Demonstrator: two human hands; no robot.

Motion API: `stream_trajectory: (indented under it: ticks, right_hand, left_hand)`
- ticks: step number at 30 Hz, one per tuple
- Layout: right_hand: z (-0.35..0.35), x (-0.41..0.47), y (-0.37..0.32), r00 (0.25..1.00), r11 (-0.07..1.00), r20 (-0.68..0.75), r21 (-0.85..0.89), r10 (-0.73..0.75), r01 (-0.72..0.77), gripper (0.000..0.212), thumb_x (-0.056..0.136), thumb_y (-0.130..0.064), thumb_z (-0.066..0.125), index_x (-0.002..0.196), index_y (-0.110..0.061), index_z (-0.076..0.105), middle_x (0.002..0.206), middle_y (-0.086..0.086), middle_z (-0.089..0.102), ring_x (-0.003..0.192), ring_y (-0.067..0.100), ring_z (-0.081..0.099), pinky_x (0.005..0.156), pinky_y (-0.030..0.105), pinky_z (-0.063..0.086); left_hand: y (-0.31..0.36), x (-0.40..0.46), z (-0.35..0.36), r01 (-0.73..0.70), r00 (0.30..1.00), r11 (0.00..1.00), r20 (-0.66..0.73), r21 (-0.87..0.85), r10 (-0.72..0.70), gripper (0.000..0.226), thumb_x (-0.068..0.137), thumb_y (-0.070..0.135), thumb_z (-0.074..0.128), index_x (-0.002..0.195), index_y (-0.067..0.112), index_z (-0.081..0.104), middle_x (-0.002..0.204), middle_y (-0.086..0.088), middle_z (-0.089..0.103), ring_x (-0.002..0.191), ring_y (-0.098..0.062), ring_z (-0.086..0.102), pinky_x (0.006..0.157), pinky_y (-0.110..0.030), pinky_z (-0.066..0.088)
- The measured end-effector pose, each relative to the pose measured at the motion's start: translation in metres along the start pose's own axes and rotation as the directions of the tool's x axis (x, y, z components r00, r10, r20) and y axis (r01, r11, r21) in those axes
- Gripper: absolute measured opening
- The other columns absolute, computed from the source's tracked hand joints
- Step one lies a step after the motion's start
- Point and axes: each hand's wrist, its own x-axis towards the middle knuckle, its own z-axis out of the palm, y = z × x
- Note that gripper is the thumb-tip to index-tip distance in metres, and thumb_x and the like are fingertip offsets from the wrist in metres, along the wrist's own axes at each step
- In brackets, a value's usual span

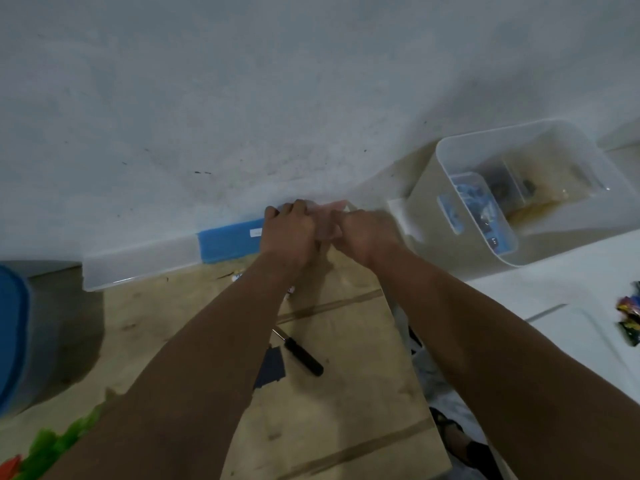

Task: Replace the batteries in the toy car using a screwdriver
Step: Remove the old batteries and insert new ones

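Observation:
Both my hands are stretched forward near the wall. My left hand [289, 228] and my right hand [365, 233] are curled together around a pale, pinkish translucent object [327, 216]; I cannot tell what it is. A screwdriver [301, 355] with a black handle lies on the brown cardboard [346, 393] below my forearms. Beside it lies a small dark flat piece [272, 367], partly hidden by my left forearm. No toy car is plainly visible.
A clear plastic bin [526, 195] with packets inside stands at the right. A long translucent box with a blue label [228, 240] runs along the wall. A blue-lidded container [14, 337] sits at the left, green plastic [55, 441] at bottom left, colourful wrappers [632, 320] at far right.

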Motion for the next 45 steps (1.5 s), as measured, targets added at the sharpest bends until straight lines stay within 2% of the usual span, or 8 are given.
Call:
stream_trajectory:
  ticks: [7, 14, 25, 28, 32, 36, 38, 45]
  right_hand:
    - [0.001, 0.006, 0.007, 0.984, 0.957, 0.046, -0.225, -0.174, 0.18, 0.037, 0.097, -0.037, 0.057, 0.127, -0.014, 0.054, 0.111, 0.007, 0.069, 0.095, 0.027, 0.069, 0.065, 0.03, 0.036]
    - [0.011, 0.008, 0.012, 0.959, 0.892, 0.032, -0.361, -0.281, 0.273, 0.046, 0.101, -0.039, 0.046, 0.136, -0.009, 0.049, 0.111, 0.006, 0.067, 0.091, 0.025, 0.068, 0.062, 0.031, 0.036]
    - [0.01, 0.012, 0.017, 0.92, 0.817, -0.053, -0.481, -0.389, 0.318, 0.044, 0.098, -0.049, 0.049, 0.112, -0.012, 0.067, 0.092, 0.003, 0.073, 0.074, 0.024, 0.071, 0.056, 0.028, 0.03]
    - [0.011, 0.016, 0.021, 0.918, 0.849, -0.038, -0.396, -0.395, 0.349, 0.045, 0.097, -0.048, 0.052, 0.119, -0.011, 0.065, 0.099, 0.006, 0.072, 0.081, 0.028, 0.071, 0.06, 0.031, 0.036]
    - [0.018, 0.014, 0.026, 0.933, 0.913, -0.113, -0.276, -0.341, 0.301, 0.046, 0.09, -0.053, 0.064, 0.113, -0.013, 0.066, 0.087, 0.007, 0.073, 0.059, 0.027, 0.068, 0.053, 0.025, 0.035]
    - [0.023, 0.005, 0.029, 0.944, 0.966, -0.216, -0.13, -0.249, 0.225, 0.05, 0.093, -0.057, 0.058, 0.123, -0.02, 0.043, 0.096, 0.004, 0.071, 0.067, 0.027, 0.068, 0.053, 0.028, 0.042]
    - [0.018, 0.002, 0.028, 0.952, 0.98, -0.238, -0.083, -0.194, 0.179, 0.046, 0.094, -0.054, 0.057, 0.119, -0.017, 0.045, 0.093, 0.004, 0.069, 0.07, 0.027, 0.066, 0.054, 0.03, 0.042]
    - [0.016, -0.006, 0.025, 0.92, 0.971, -0.391, 0.203, -0.035, 0.124, 0.03, 0.091, -0.042, 0.066, 0.096, -0.016, 0.053, 0.064, -0.002, 0.058, 0.052, 0.023, 0.055, 0.049, 0.029, 0.038]
  left_hand:
    - [-0.007, 0.0, 0.007, -0.071, 0.996, 0.997, -0.055, 0.013, 0.072, 0.045, 0.094, 0.045, 0.059, 0.126, 0.014, 0.066, 0.128, -0.01, 0.061, 0.112, -0.031, 0.061, 0.098, -0.045, 0.036]
    - [0.0, -0.002, 0.009, -0.089, 0.995, 0.995, -0.055, -0.05, 0.086, 0.032, 0.092, 0.025, 0.067, 0.121, 0.011, 0.068, 0.128, -0.012, 0.058, 0.102, -0.032, 0.064, 0.1, -0.04, 0.044]
    - [0.005, 0.0, 0.003, -0.078, 0.996, 0.993, -0.038, -0.093, 0.075, 0.038, 0.098, 0.019, 0.06, 0.135, 0.011, 0.055, 0.137, -0.014, 0.051, 0.106, -0.035, 0.063, 0.097, -0.038, 0.048]
    - [0.003, -0.001, 0.002, -0.081, 0.997, 0.988, -0.029, -0.13, 0.078, 0.042, 0.098, 0.029, 0.059, 0.136, 0.011, 0.055, 0.137, -0.014, 0.051, 0.106, -0.036, 0.063, 0.095, -0.039, 0.049]
    - [-0.006, -0.004, 0.0, -0.137, 0.989, 0.969, -0.087, -0.203, 0.122, 0.056, 0.094, 0.051, 0.055, 0.133, 0.011, 0.061, 0.133, -0.014, 0.057, 0.105, -0.035, 0.063, 0.093, -0.042, 0.049]
    - [-0.007, -0.005, 0.001, -0.173, 0.981, 0.968, -0.117, -0.181, 0.153, 0.068, 0.089, 0.057, 0.031, 0.125, 0.008, 0.063, 0.123, -0.015, 0.064, 0.096, -0.034, 0.065, 0.089, -0.042, 0.048]
    - [-0.008, -0.005, 0.001, -0.203, 0.972, 0.965, -0.151, -0.166, 0.179, 0.073, 0.087, 0.057, 0.024, 0.115, 0.006, 0.067, 0.113, -0.016, 0.068, 0.088, -0.035, 0.067, 0.084, -0.042, 0.048]
    - [-0.015, 0.002, 0.003, -0.17, 0.959, 0.948, -0.267, -0.27, 0.096, 0.027, 0.091, 0.029, 0.062, 0.1, 0.006, 0.074, 0.096, -0.014, 0.074, 0.071, -0.038, 0.069, 0.065, -0.037, 0.052]
